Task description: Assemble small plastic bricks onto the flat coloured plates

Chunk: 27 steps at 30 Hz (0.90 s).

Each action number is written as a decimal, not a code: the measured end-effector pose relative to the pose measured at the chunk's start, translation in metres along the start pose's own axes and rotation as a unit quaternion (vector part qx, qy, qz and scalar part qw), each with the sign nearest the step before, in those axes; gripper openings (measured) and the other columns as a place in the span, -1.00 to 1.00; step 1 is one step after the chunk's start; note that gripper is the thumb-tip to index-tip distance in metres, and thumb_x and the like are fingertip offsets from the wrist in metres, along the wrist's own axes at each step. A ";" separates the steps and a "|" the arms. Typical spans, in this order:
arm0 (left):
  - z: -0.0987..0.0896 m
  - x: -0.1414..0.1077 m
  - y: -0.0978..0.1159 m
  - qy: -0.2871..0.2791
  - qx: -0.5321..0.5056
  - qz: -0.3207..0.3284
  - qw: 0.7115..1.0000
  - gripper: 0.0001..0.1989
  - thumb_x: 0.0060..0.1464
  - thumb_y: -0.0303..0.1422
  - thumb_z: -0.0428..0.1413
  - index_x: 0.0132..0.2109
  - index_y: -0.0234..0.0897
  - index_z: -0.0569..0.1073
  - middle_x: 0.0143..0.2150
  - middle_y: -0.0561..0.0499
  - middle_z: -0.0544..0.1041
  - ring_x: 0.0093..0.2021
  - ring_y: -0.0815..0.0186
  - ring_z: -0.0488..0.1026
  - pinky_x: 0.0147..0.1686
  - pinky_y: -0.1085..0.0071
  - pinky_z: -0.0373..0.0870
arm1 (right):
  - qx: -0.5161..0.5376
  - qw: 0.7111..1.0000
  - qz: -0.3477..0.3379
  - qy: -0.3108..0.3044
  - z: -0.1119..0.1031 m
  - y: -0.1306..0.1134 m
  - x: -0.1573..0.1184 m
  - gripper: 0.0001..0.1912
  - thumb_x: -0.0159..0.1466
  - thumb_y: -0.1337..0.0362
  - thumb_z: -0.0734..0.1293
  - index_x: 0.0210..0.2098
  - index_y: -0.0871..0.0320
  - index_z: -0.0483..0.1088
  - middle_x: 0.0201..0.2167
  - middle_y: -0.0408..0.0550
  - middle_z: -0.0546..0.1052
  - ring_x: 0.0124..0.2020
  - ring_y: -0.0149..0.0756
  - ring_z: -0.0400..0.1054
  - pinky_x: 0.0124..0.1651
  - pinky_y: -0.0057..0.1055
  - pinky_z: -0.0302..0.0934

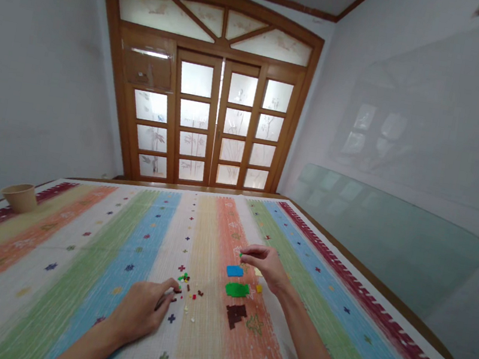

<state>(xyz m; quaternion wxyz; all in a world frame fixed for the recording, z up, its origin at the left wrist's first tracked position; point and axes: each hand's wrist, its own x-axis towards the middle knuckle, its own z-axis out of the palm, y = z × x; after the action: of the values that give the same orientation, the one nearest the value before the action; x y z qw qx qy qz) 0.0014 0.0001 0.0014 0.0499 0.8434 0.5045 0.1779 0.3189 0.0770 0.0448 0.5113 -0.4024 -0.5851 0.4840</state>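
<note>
**Left hand [137, 310]:** low over the cloth, fingers bent and close together, tips right at the edge of the small bricks. Too small to tell if a brick sits in the fingers.

**Right hand [266, 264]:** up above the cloth, thumb and first finger pinched together on what looks like a tiny green brick [241, 255].

**Small bricks [187, 294]:** a loose scatter of red, green, dark brown, white and yellow bits on the cloth, just past the left fingertips.

**Blue plate [234, 271]:** flat on the cloth, just below the right hand.

**Green plate [237, 289]:** flat on the cloth, right next to the blue plate, on the near side.

**Brown piece [235, 315]:** flat, dark and bumpy, just past the green plate on the near side.

**Yellow bricks [259, 288]:** two little ones, just to the right of the plates.

**Striped cloth [73, 250]:** wide bands of green, blue, orange and white, with tiny cross shapes, spread over the counter.

**Counter [365, 273]:** a wood edge showing along the right side of the cloth.

**Paper cup [19, 197]:** tan, at the far left edge of the cloth, well apart from both hands.

**Glass sheet [384, 239]:** big and pale green, beside the counter on the right, against the wall.

**Wooden door [209, 102]:** straight ahead past the counter, with frosted panes.
</note>
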 end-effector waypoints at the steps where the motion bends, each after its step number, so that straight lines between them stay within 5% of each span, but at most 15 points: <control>1: 0.000 0.000 0.000 0.002 -0.001 0.001 1.000 -0.73 0.26 -0.29 -0.10 -0.07 -0.19 0.47 -0.52 0.06 0.52 -0.49 0.31 0.46 -0.42 0.46 0.21 | -0.012 1.000 -0.006 -0.004 -0.001 0.000 0.000 -0.75 -0.08 0.19 0.58 -0.42 0.14 0.62 -0.45 -0.02 0.63 -0.37 -0.24 0.50 -0.21 -0.28 0.37; 8: -0.001 0.000 0.001 0.010 -0.009 0.000 1.000 -0.73 0.25 -0.29 -0.09 -0.07 -0.18 0.47 -0.51 0.06 0.53 -0.49 0.31 0.47 -0.42 0.46 0.24 | -0.143 0.987 -0.064 -0.046 -0.003 0.006 0.002 -0.88 0.02 0.31 0.46 -0.40 0.14 0.59 -0.39 -0.03 0.62 -0.37 -0.25 0.47 -0.24 -0.30 0.35; 14: -0.002 0.000 0.001 0.010 -0.004 0.001 1.000 -0.72 0.25 -0.29 -0.10 -0.06 -0.19 0.48 -0.49 0.05 0.54 -0.48 0.31 0.48 -0.41 0.47 0.26 | -0.334 0.926 -0.166 -0.059 -0.007 0.016 0.002 -0.79 -0.05 0.53 0.29 -0.49 0.15 0.50 -0.54 -0.13 0.49 -0.49 -0.37 0.30 -0.39 -0.46 0.16; 27: 0.000 -0.001 -0.001 0.015 -0.010 0.006 1.000 -0.72 0.26 -0.30 -0.10 -0.04 -0.20 0.47 -0.48 0.05 0.55 -0.45 0.31 0.49 -0.39 0.47 0.26 | -0.360 0.921 -0.094 -0.116 -0.016 0.033 0.004 -0.68 -0.12 0.58 0.24 -0.48 0.18 0.55 -0.61 -0.17 0.48 -0.56 -0.40 0.29 -0.49 -0.51 0.07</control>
<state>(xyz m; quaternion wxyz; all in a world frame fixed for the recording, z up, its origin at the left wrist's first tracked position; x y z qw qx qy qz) 0.0004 0.0000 0.0008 0.0494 0.8434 0.4979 0.1958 0.3336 0.0906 0.0139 0.3037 -0.4439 -0.8100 0.2338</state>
